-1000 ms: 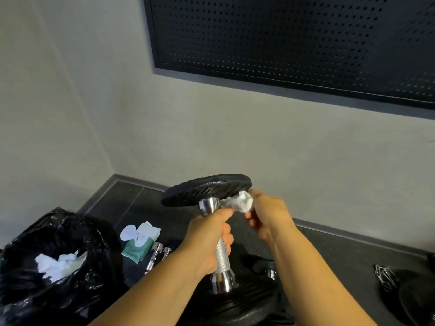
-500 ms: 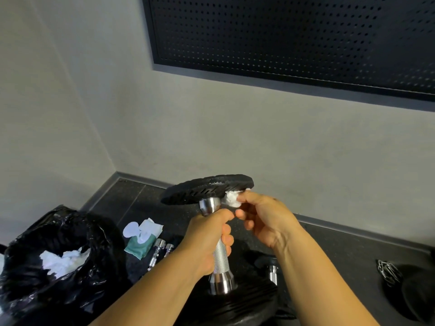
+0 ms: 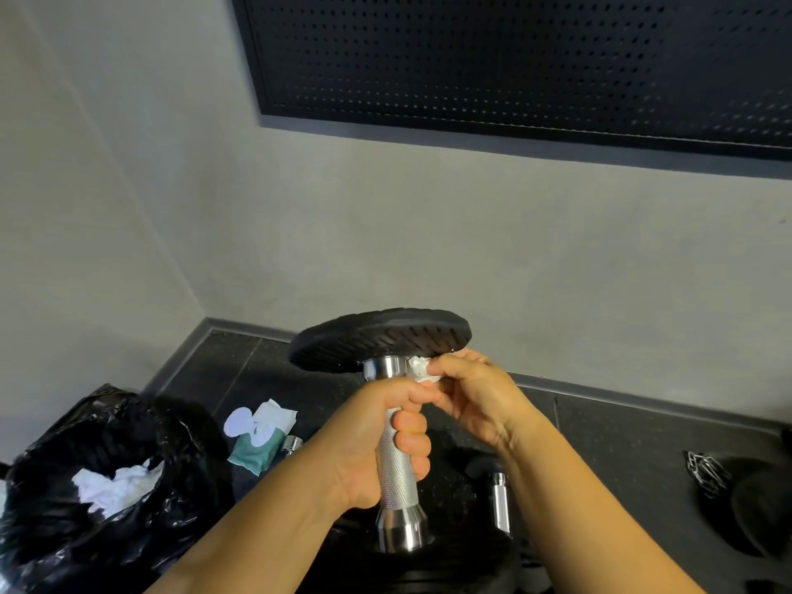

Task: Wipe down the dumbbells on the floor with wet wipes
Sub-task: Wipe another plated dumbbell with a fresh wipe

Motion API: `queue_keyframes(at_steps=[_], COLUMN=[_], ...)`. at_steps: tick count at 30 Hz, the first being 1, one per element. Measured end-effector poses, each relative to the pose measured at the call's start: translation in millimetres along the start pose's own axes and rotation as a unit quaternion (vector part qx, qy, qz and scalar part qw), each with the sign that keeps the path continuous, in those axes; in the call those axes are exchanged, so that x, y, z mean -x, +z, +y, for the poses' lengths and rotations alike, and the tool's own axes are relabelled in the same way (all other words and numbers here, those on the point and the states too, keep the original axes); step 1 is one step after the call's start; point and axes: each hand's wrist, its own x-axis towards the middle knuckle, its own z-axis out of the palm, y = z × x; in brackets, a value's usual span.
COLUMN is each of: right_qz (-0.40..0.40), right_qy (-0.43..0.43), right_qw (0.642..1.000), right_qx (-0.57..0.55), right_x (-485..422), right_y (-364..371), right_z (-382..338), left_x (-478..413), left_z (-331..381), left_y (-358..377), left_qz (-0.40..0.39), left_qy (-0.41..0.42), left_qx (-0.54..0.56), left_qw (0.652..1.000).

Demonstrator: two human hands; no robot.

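Dumbbell point(image 3: 398, 465) stands upright in front of the person, chrome handle vertical, one black plate point(image 3: 381, 338) at the top above both hands and the other black plate point(image 3: 445, 570) below the left wrist at the bottom of the view. Whether that lower plate rests on the floor point(image 3: 621, 443) cannot be told.

The left hand point(image 3: 377, 443) grips the knurled middle of the handle, fingers wrapped round it and thumb across the top, just under the chrome collar.

The right hand point(image 3: 475, 396) is beside and slightly above the left, its fingertips pinching a crumpled white wet wipe point(image 3: 418, 368). The wipe touches the right side of the collar, directly beneath the upper plate's underside.

To the left of the left forearm a green pack of wipes point(image 3: 261, 439) lies on the dark floor with its flap peeled open and a white sheet poking out; a short chrome bar point(image 3: 292, 444) lies against its near edge. Further left of that is an open black rubbish bag point(image 3: 64, 529) holding used white wipes point(image 3: 115, 486).

Just right of the right forearm a second chrome handle point(image 3: 499, 503) lies on the floor. Well to the right of it lies a bundle of metal chain point(image 3: 703, 469). Beyond both hands is a grey wall point(image 3: 428, 233) with a dark perforated panel point(image 3: 514, 57) mounted high on it.
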Motion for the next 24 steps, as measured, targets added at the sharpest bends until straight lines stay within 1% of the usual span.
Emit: queue_keyframes(at_steps=[2, 5, 8, 10, 12, 14, 16, 18, 20, 22, 24], right_qz=[0.030, 0.090, 0.145, 0.164, 0.149, 0.117, 0.082, 0.052, 0.050, 0.064, 0.059], right_qy=[-0.026, -0.074, -0.130, -0.155, -0.151, -0.120, -0.077, -0.057, -0.059, -0.063, -0.061], right_qw=[0.999, 0.993, 0.981, 0.974, 0.976, 0.985, 0.993, 0.997, 0.997, 0.996, 0.996], right_qx=[-0.011, -0.015, 0.016, 0.032, 0.051, 0.052, 0.035, 0.011, -0.007, 0.011, 0.031], right_x=[1.8, 6.9, 13.6, 18.1, 23.0, 27.6, 33.2, 37.3, 37.6, 33.7, 31.5], right_y=[2.1, 6.6, 12.3, 13.8, 14.5, 12.9, 12.0, 13.5, 15.5, 15.4, 13.5], right_z=[1.8, 4.6, 3.0, -0.8, -4.9, -6.6, -7.0, -9.3, -14.9, -17.4, -16.6], left_x=[-1.3, -4.5, -11.3, -17.9, -21.2, -22.4, -23.6, -26.3, -27.7, -26.0, -22.1], left_z=[-0.1, -1.6, -5.9, -9.9, -11.9, -12.5, -12.9, -14.5, -16.7, -18.8, -18.6], left_y=[-0.4, -1.5, -1.1, -2.1, -2.9, -2.5, -2.5, -4.3, -5.0, -4.9, -3.0], left_qz=[0.010, 0.052, 0.128, 0.173, 0.186, 0.190, 0.198, 0.208, 0.213, 0.213, 0.207], left_qy=[-0.005, -0.001, 0.040, 0.079, 0.103, 0.111, 0.119, 0.131, 0.140, 0.140, 0.134], left_qx=[0.008, 0.013, 0.002, -0.025, -0.036, -0.040, -0.050, -0.068, -0.088, -0.098, -0.097], left_qw=[1.000, 0.999, 0.991, 0.981, 0.976, 0.975, 0.972, 0.967, 0.963, 0.962, 0.964])
